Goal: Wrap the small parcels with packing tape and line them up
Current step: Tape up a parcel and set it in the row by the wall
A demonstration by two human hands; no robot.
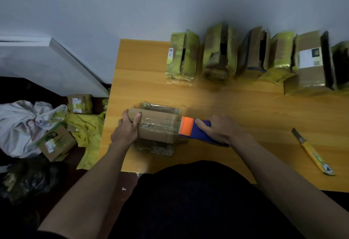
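Observation:
A small brown cardboard parcel lies on the wooden table, on top of a flatter plastic-wrapped packet. My left hand grips the parcel's left end, thumb on top. My right hand holds a blue tape dispenser whose orange blade end touches the parcel's right end. A strip of clear tape runs along the parcel's top. Several parcels wrapped in yellow-green tape stand in a row along the table's far edge by the wall.
A yellow utility knife lies on the table at the right. On the floor to the left are more boxes, a second box, a white sack, yellow wrapping and a dark bag.

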